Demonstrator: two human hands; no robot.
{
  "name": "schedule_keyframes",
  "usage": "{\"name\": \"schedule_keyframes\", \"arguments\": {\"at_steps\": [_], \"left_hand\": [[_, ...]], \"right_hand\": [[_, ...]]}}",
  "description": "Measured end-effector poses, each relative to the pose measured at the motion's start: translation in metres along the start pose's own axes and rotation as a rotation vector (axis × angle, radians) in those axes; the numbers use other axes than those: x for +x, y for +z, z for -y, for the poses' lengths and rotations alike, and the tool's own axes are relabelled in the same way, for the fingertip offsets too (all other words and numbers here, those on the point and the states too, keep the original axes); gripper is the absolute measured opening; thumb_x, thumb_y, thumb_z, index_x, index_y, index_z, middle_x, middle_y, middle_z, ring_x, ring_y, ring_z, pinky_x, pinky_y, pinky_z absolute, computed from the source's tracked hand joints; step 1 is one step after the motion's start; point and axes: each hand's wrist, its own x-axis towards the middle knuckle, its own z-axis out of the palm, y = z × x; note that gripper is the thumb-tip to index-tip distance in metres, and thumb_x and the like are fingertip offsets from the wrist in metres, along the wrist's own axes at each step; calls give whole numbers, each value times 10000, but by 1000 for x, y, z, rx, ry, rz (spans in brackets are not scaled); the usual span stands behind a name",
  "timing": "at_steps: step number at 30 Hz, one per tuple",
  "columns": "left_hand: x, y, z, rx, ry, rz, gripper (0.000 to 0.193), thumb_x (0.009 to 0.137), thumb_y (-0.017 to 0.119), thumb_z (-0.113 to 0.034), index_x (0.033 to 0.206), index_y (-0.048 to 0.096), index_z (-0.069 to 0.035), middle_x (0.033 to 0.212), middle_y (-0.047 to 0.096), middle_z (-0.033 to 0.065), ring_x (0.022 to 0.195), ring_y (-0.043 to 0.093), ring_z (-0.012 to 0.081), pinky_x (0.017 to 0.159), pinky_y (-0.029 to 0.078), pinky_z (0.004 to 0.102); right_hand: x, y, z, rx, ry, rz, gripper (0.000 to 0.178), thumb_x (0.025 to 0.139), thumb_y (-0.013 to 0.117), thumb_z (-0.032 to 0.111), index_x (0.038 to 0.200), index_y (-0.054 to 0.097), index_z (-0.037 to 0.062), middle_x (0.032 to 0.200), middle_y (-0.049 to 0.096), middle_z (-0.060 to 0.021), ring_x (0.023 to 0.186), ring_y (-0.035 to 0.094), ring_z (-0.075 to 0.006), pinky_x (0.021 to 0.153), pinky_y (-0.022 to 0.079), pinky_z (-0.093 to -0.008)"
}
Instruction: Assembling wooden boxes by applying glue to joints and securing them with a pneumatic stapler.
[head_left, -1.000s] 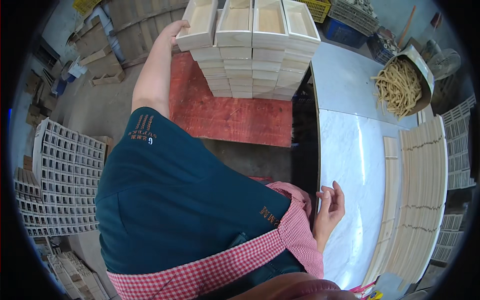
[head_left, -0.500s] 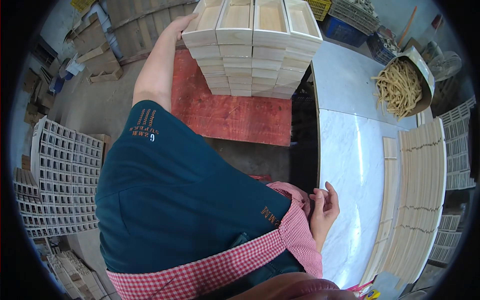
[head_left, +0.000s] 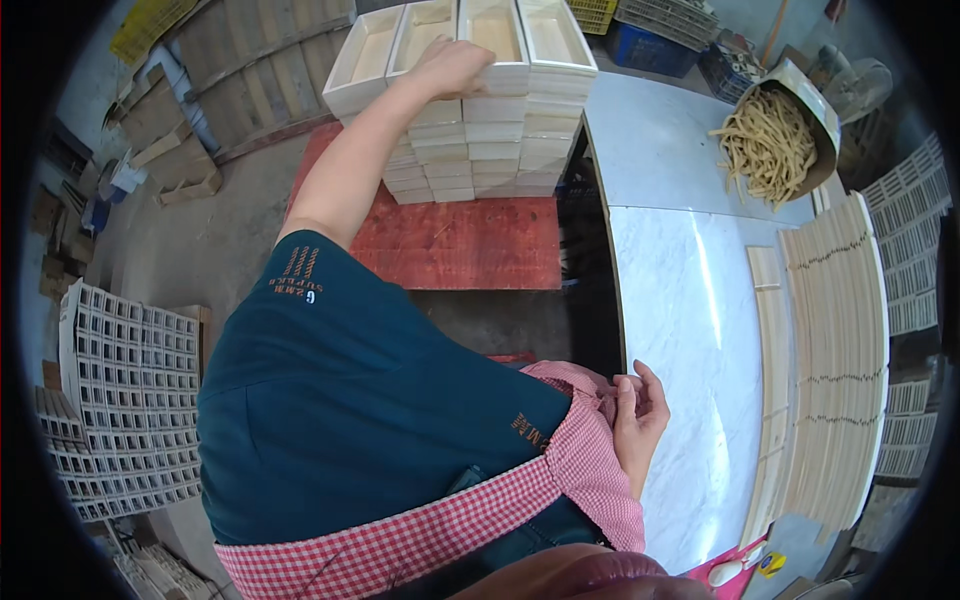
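Several open, pale wooden boxes (head_left: 560, 75) stand side by side on top of a stack of similar boxes, over a red board (head_left: 470, 250). My left hand (head_left: 455, 70) is at the front rim of the middle top boxes, its fingers curled. Their tips are partly hidden, so a grip on the rim cannot be made out. Beside the red-and-white checked apron tie (head_left: 600, 460), my right hand (head_left: 640, 415) hangs near the edge of a pale marbled tabletop (head_left: 670, 300). Its fingers are loosely bent and apart, with nothing in them.
At right, a row of thin wooden strips (head_left: 830, 360) lies on the tabletop. Beyond it a container holds tan strips (head_left: 765, 145). Latticed stacks (head_left: 135, 390) stand at left, wooden pallets (head_left: 270, 60) behind. A yellow object (head_left: 770, 563) lies at the lower right.
My left hand has moved from the stack's left side rightward to the front of the middle top boxes. The view has shifted slightly. My right hand keeps much the same pose.
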Motion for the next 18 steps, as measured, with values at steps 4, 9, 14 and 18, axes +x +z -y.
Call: {"name": "schedule_keyframes", "arguments": {"at_steps": [4, 9, 14, 18], "left_hand": [[-5, -15, 23, -346, -90, -54, 300, 844, 742, -284, 940, 650, -15, 907, 720, 104, 809, 660, 288, 737, 499, 408], [-6, -58, 44, -912, -146, -322, 372, 901, 704, -241, 1188, 654, -8, 1107, 708, 110, 965, 660, 226, 883, 510, 368], [-13, -81, 71, -1904, -43, -851, 581, 893, 719, -321, 1304, 568, 61, 1220, 670, 175, 1092, 641, 240, 1001, 475, 387], [-45, -99, 18, -2563, 404, -330, 435, 996, 567, -235, 1395, 560, -63, 1342, 643, 121, 1221, 605, 275, 1109, 398, 466]], "right_hand": [[2, 2, 0, 39, 4, -36, 351, 968, 654, 107, 1273, 627, -66, 900, 695, -98, 808, 629, -161, 833, 519, -296], [1, 4, 6, 25, -1, -1, 345, 956, 653, 73, 1268, 626, -71, 899, 694, -98, 808, 627, -160, 832, 520, -296], [4, -6, 5, -73, -149, 3, 408, 898, 698, 44, 1280, 614, -73, 948, 701, -115, 831, 641, -184, 856, 524, -318], [33, -34, 24, -262, -545, -148, 592, 807, 775, 44, 1350, 560, -53, 1103, 689, -145, 959, 655, -244, 930, 510, -354]]}}
